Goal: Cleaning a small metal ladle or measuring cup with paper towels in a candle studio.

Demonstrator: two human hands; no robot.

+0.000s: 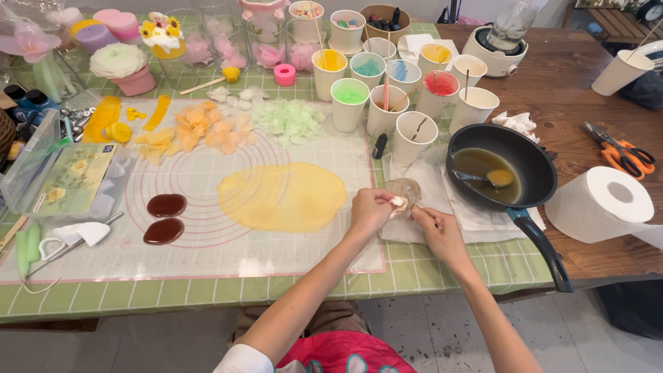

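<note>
**Both hands on a small glass cup, near edge of the mat**

Right now the left hand [371, 209] is curled around a small clear glass cup [405, 190], fingers pinching a bit of white tissue against its rim. Right hand [435, 228] sits just right of it, fingers drawn together and touching the cup from below; can't tell exactly what it grips. The cup is tilted and held just above the white paper towel [431, 186] at the mat's right edge.

Around it:
- Black frying pan [525, 162] just right of the hands, amber liquid and a spoon inside, handle pointing toward the near right.
- Flat yellow wax sheet [283, 197] left of the hands on the silicone mat [207, 255].
- Two dark brown ovals [166, 217] further left.
- Piles of orange and pale green petals [290, 121] on the far side of the mat.
- Cluster of paper cups [387, 90] with coloured contents, far of the hands, some with stir sticks.
- Toilet roll [608, 204] on the right, near the pan; orange scissors [621, 152] beyond it.
- Table has a green checked cloth [469, 266].
</note>
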